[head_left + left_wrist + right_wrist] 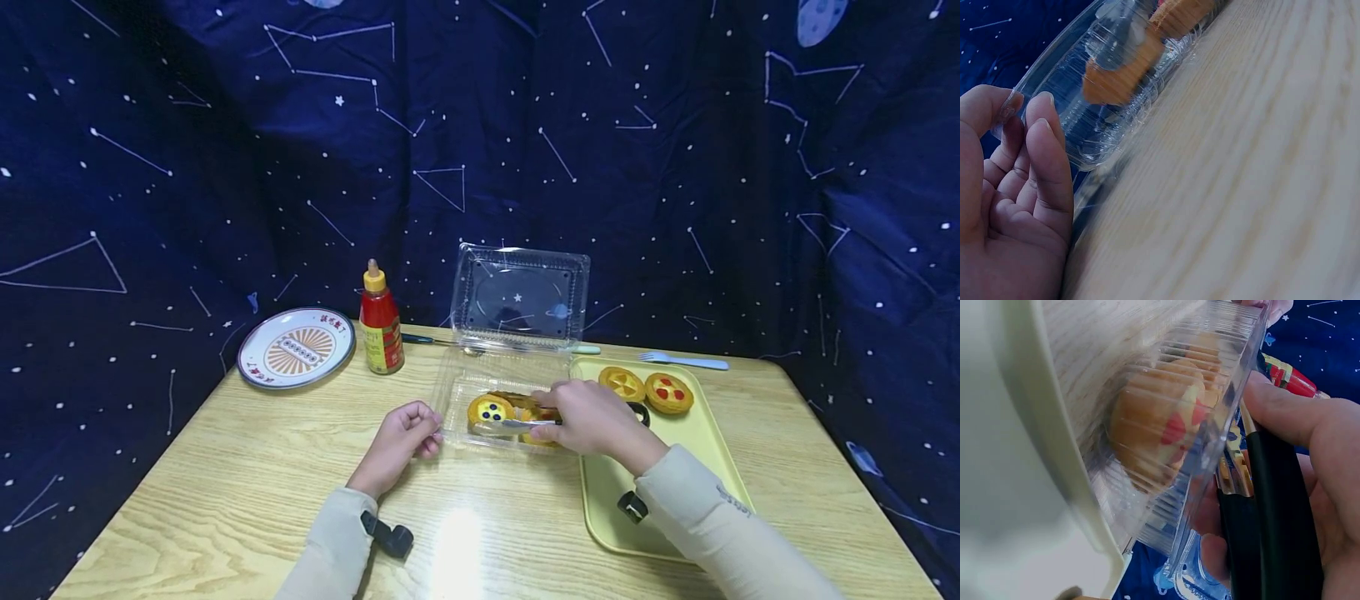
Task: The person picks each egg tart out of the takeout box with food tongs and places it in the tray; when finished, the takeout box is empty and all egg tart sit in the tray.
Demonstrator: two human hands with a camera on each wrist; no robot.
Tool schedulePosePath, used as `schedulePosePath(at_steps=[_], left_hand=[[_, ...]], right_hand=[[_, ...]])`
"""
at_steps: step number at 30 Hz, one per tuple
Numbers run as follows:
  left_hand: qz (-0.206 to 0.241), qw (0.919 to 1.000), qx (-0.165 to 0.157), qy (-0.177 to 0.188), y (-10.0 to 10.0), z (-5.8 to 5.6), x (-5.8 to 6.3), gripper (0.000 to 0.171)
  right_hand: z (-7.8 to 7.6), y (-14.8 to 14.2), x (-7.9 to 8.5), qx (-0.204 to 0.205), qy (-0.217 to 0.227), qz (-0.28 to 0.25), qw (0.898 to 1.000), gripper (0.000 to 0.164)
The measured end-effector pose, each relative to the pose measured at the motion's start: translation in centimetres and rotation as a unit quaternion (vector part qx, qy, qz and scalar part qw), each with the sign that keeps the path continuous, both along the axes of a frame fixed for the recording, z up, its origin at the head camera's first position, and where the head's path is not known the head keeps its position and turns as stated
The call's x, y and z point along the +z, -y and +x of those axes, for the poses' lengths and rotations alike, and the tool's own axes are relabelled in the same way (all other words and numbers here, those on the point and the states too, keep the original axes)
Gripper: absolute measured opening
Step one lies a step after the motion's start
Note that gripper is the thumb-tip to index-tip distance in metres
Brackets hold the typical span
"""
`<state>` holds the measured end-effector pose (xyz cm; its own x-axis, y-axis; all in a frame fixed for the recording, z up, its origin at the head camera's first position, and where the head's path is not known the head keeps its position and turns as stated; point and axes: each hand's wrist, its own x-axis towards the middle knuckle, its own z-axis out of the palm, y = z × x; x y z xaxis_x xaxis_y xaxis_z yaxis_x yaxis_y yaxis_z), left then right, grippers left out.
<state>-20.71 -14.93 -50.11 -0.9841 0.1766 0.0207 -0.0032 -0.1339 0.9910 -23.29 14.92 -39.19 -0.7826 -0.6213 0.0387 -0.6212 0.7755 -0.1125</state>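
With the box as our dial, our left hand sits between eight and nine o'clock, and it serves us best as an anchor: a light, steady hold there should stop the thin plastic sliding or buckling. Its fingers are curled, thumb and fingertips nearly together, and they pinch the edge of the box.

The blue-dotted tart lies inside the box toward nine o'clock, and from above it shows between the arms of our tongs. We cannot tell whether both arms touch it. We'd judge it wise to set them low on the pastry's sides and squeeze gently, sparing the topping.

Another tart, in the box toward four o'clock, is partly covered by the tongs, so we should take care not to knock it.

At three o'clock, our right hand has its thumb and fingers curled round the tongs from either side, with little space left between the handles; we see nothing else in its grip.

Farther right, toward four o'clock, the tray bears two tarts near its far end, apart from the tongs' tips.
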Motion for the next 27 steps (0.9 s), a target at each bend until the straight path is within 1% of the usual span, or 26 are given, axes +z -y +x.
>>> schedulePosePath(at_steps=[3,6,10,14,20,27], left_hand=[[0.001,1.0000,-0.002,-0.001,0.0,0.0,-0.1,0.018],[0.002,1.0000,-0.004,-0.001,0.1,-0.1,-0.2,0.019],[0.004,1.0000,-0.005,-0.001,0.1,-0.1,-0.4,0.020],[0.004,1.0000,-0.002,-0.004,0.0,-0.2,-0.3,0.020],[0.003,1.0000,0.002,0.000,0.0,-0.2,-0.3,0.019],[0.004,1.0000,0.005,0.004,0.0,-0.2,-0.2,0.021]], right_hand=[[0.2,-0.3,0.1,-0.012,-0.004,-0.012,1.000,0.056],[0.4,-0.6,0.5,-0.022,-0.002,-0.031,0.999,0.056],[0.8,-1.5,1.0,-0.040,-0.009,-0.056,0.998,0.056],[1.0,-2.8,1.3,-0.051,-0.039,-0.076,0.995,0.056],[1.6,-5.0,2.0,-0.069,-0.070,-0.091,0.991,0.056],[2.6,-8.1,3.4,-0.095,-0.090,-0.101,0.986,0.057]])
